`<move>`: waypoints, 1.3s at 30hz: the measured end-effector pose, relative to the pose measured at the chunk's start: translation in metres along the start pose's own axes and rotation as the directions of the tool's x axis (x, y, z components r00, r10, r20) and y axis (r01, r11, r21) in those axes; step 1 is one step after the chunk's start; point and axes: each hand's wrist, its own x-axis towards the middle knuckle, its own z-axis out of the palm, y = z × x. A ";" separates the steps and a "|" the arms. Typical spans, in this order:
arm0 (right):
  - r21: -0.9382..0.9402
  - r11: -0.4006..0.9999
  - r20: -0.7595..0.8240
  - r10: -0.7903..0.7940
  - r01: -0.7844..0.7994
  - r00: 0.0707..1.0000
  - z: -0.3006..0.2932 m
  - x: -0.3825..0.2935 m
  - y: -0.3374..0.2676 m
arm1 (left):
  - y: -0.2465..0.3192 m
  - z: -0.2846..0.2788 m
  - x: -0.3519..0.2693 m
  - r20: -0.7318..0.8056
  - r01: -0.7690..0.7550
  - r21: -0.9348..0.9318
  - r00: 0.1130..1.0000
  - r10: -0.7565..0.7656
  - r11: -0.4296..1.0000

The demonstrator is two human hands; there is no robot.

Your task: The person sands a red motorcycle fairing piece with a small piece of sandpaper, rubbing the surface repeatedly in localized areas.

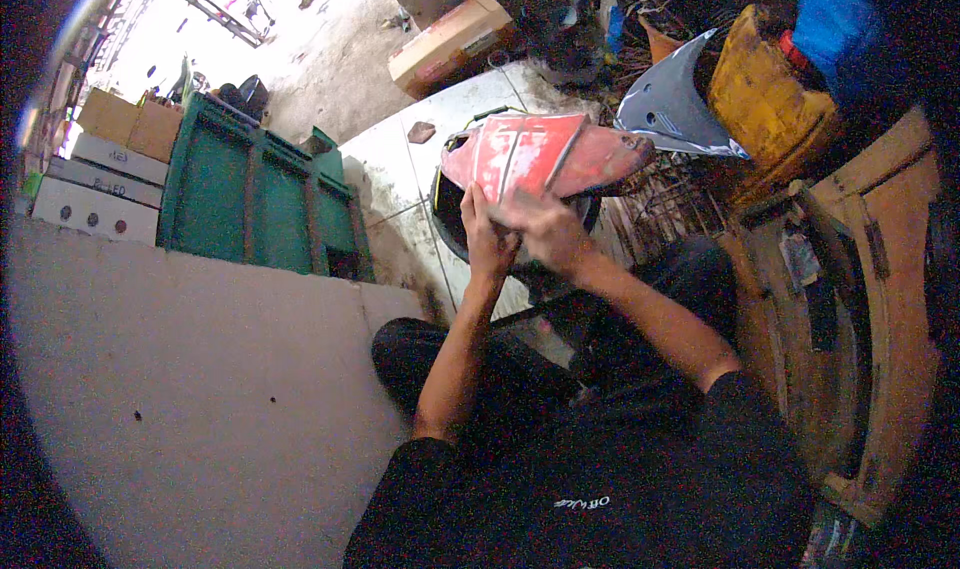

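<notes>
A red plastic panel (pixel 517 153), probably a motorcycle fairing, has pale worn patches and raised ridges. It lies over a black round tub (pixel 448 213) in front of my knees. My left hand (pixel 486 231) grips the panel's near edge, thumb up against its face. Close beside it, my right hand (pixel 551 228) is blurred, with fingers curled at the same edge. Something greyish may be under those fingers, but the blur hides what it is. The panel's underside is out of sight.
A grey panel (pixel 664 100) leans by a yellow container (pixel 765 96) at the right, near a bundle of thin sticks (pixel 637 228). Ahead lies a cardboard box (pixel 450 44) on the floor. A green cabinet (pixel 247 194) and a pale wall (pixel 202 374) bound the left; wooden framing (pixel 892 329) stands right.
</notes>
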 end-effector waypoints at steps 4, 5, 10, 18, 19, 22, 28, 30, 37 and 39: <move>-0.018 1.000 -0.040 0.022 -0.023 0.999 -0.006 0.005 -0.007 | -0.007 0.000 -0.001 -0.025 -0.062 -0.009 0.998 0.062 0.998; -0.005 1.000 -0.024 -0.027 0.027 0.999 -0.004 0.007 -0.004 | -0.002 -0.003 0.000 -0.012 -0.045 -0.010 0.999 0.045 0.999; 0.055 0.992 0.024 0.108 -0.110 0.994 -0.014 0.007 -0.005 | 0.006 -0.005 -0.002 0.031 -0.002 0.010 1.000 0.002 1.000; -0.033 0.996 0.004 0.088 -0.088 0.996 -0.013 0.008 0.013 | 0.005 -0.003 0.001 0.010 -0.043 -0.030 0.999 0.043 0.999; 0.153 0.971 0.155 0.159 -0.183 0.975 -0.013 0.005 0.017 | 0.006 0.001 0.003 0.027 -0.039 -0.060 0.999 0.041 0.997; 0.044 0.970 0.135 -0.243 0.239 0.961 0.000 -0.001 0.001 | -0.017 -0.001 0.003 -0.064 -0.062 0.012 0.996 0.062 0.998; 0.073 0.980 0.056 -0.188 0.184 0.981 -0.011 0.006 -0.003 | -0.009 -0.002 0.005 -0.019 -0.052 0.018 0.998 0.053 0.998; 0.109 0.990 0.100 -0.101 0.090 0.990 -0.011 -0.001 0.004 | -0.004 -0.001 0.002 0.016 -0.038 -0.018 0.999 0.038 0.999; -0.004 0.990 0.035 -0.140 0.140 0.990 -0.008 0.002 0.007 | -0.010 0.000 0.007 -0.011 -0.112 0.071 0.993 0.113 0.991; 0.026 1.000 -0.004 0.012 -0.012 1.000 -0.010 0.001 0.006 | -0.007 -0.001 0.003 -0.020 -0.064 -0.075 0.998 0.063 0.995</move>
